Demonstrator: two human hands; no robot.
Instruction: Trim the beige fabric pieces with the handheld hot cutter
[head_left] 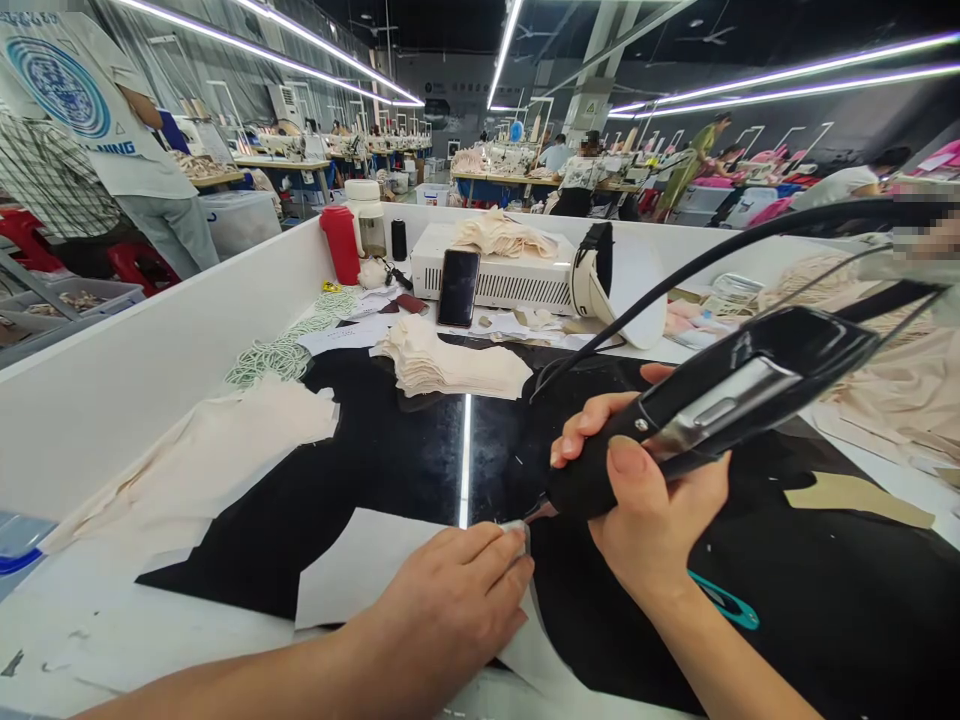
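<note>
R hand (651, 530) grips blk tool (694, 378) w/ silver panel (739, 400); L hand (461, 600) on wht sheet (356, 570), grip unclear.

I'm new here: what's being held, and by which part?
The right hand grips the black tool around its lower end. The left hand touches a white sheet; any grip there is unclear.

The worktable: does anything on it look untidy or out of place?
Yes, slightly: the green cord lies in a loose tangle beside the left wall, unlike the stacked cream fabric near the phone.
</note>
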